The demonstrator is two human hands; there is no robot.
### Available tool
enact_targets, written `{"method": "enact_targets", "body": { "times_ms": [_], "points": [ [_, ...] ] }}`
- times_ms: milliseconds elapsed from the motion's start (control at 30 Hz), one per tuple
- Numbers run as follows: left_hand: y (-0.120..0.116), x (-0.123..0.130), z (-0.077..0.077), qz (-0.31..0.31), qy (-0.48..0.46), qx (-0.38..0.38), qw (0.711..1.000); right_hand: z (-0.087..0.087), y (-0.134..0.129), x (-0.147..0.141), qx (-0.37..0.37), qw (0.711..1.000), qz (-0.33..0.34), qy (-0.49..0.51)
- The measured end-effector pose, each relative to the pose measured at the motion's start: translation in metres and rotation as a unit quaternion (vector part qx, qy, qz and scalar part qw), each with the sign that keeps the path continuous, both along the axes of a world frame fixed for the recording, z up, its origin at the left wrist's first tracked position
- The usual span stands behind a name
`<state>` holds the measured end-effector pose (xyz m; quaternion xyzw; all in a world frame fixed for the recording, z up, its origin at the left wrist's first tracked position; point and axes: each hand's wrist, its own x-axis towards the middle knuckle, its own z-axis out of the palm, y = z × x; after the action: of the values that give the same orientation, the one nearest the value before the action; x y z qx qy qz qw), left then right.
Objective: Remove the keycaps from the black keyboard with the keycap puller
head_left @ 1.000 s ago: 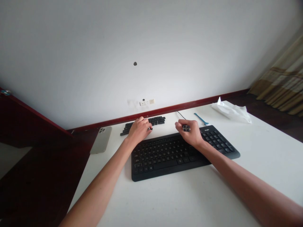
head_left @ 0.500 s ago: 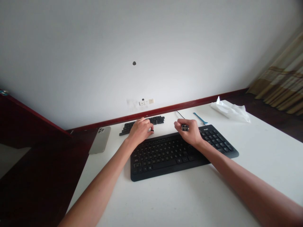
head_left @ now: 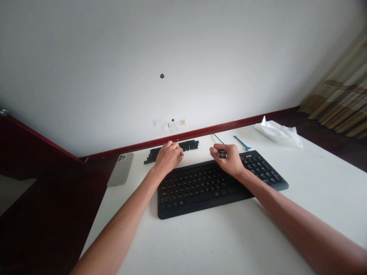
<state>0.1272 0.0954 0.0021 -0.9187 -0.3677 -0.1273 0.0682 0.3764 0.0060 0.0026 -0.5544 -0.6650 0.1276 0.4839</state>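
The left hand [head_left: 169, 156], back upward and fingers curled down over the row of loose black keys [head_left: 189, 145], pinches a small black piece [head_left: 181, 154] at the thumb. The right hand [head_left: 228, 158] is closed in a fist over the keyboard [head_left: 197, 200], gripping a dark block [head_left: 222, 154] with pale marks too small to make out. Both forearms reach forward, converging on the keyboard, which lies slightly askew across the surface [head_left: 183, 248]; the light label at its upper right and most key legends are too small to read. A grey phone [head_left: 120, 170] lies camera-side up at left; a blue tool [head_left: 242, 143] and crumpled white plastic [head_left: 278, 133] lie beyond at right.
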Motion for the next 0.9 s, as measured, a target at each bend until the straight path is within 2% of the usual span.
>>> {"method": "enact_targets", "body": {
  "times_ms": [600,900],
  "points": [
    [0.0017,-0.0002,-0.0045,0.029,-0.013,0.004,0.999,-0.0020,-0.0002,-0.0003,-0.015,1.000,0.009,-0.003],
    [0.0056,-0.0077,0.0017,0.051,0.007,0.013,0.999,-0.0001,-0.0014,0.0001,-0.018,1.000,0.009,-0.010]
  ]
}}
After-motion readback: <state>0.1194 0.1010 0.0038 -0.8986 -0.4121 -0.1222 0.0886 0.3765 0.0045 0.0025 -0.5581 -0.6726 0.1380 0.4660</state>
